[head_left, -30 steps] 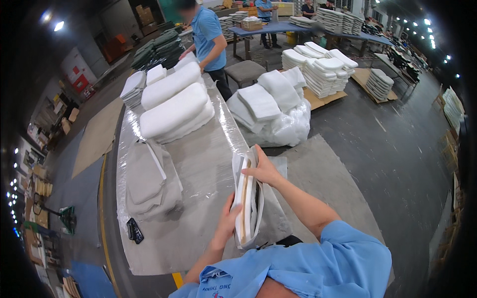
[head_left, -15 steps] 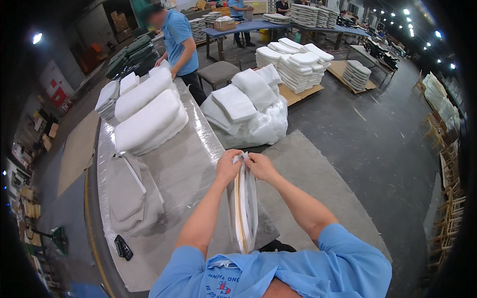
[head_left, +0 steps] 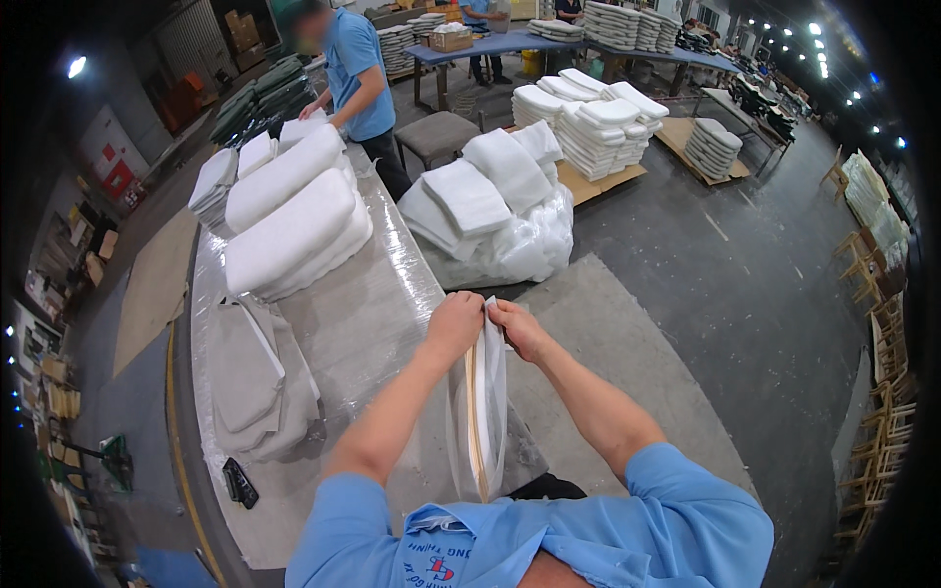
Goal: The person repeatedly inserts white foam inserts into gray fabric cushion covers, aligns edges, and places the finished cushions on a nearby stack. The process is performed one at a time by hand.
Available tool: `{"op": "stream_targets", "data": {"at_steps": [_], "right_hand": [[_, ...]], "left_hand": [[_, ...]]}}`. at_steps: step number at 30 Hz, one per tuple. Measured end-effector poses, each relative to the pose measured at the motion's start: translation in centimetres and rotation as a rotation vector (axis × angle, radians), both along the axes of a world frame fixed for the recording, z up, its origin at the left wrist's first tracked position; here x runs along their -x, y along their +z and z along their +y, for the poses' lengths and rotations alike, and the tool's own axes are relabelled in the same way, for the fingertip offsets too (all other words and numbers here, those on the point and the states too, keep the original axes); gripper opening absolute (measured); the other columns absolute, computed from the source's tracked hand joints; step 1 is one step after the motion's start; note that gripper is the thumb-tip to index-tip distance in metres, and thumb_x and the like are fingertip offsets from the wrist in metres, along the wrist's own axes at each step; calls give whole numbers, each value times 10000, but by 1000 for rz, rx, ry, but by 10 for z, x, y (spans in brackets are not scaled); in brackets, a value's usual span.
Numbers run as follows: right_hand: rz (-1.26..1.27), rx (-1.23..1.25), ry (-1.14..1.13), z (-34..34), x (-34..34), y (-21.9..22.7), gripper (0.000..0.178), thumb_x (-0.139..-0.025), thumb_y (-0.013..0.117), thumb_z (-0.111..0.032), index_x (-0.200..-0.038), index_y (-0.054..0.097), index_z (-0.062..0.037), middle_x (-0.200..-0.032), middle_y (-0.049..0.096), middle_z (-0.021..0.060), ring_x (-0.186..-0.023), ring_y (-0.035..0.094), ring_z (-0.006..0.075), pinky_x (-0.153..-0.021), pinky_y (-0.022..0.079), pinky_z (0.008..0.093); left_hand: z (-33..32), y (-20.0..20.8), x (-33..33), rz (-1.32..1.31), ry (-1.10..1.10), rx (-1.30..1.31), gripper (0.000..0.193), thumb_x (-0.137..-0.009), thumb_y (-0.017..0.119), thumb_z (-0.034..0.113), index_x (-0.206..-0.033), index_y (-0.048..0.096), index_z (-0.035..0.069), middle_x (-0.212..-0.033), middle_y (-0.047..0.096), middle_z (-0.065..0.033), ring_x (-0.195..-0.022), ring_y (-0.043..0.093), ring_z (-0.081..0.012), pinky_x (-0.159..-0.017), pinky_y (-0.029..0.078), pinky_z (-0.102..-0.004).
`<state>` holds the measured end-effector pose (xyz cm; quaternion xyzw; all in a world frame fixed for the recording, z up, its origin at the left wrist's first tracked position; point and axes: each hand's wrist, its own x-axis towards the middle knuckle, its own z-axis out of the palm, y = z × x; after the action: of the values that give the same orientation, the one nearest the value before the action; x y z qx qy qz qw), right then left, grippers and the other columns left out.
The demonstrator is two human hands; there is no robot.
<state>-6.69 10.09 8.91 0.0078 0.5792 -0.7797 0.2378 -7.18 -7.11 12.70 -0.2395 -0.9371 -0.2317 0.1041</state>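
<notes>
tbh can't see most fingertips on the L hand (head_left: 457,319), the light-blue-shirted co-worker (head_left: 355,78) has a blurred head, & the far blue-shirted worker (head_left: 475,12) is cut off up top.

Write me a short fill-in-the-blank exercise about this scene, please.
1. Of the pale cover's near and far ends, the left hand and the right hand grip the ____ one.
2. The small black object lies near the table's ____ edge in the picture.
3. The thick pads just beyond the grey fabric pieces are ____ in colour.
4. The shirt at the picture's lower edge is light ____.

Missing words: far; left; white; blue.
</notes>
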Motion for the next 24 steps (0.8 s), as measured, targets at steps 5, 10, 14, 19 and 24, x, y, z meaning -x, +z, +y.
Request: {"op": "stream_targets", "data": {"at_steps": [5,10,14,19,24], "right_hand": [[-38,19,8,-9,-2,5,254,-1095,550,-305,-1167,689,-105,-1024,698,-45,-892,609,69,-819,490,277],[-49,47,-60,-9,-7,1,247,-1093,552,-287,-1160,695,-96,-998,704,-42,-870,616,72,-808,496,277],[-12,69,-83,-2,-6,-6,262,-1095,544,-293,-1159,705,-97,-977,701,-47,-839,603,69,-781,491,276],[27,11,-93,-17,-10,3,274,-1099,533,-294,-1157,711,-94,-974,695,-52,-830,584,68,-770,478,272],[59,-78,-66,-20,-13,6,279,-1104,529,-303,-1167,704,-94,-1020,700,-48,-892,595,70,-833,477,270]], "left_hand": [[-9,24,24,-212,73,9,231,-893,631,152,-1080,711,44,-1042,738,-184,-981,708,-391,-874,557,-483],[-19,30,12,-375,-32,-122,302,-883,675,166,-1144,644,17,-1050,735,-232,-1016,702,-419,-881,551,-490],[-6,28,-4,-346,36,-91,353,-861,732,192,-1138,593,22,-1002,726,-217,-985,694,-423,-849,543,-493],[-7,11,-5,-176,91,-35,237,-883,706,176,-1015,598,10,-964,713,-209,-959,690,-418,-814,532,-511],[-11,19,17,-54,7,-4,136,-915,655,137,-941,634,6,-961,709,-219,-939,692,-415,-802,541,-501]]}}
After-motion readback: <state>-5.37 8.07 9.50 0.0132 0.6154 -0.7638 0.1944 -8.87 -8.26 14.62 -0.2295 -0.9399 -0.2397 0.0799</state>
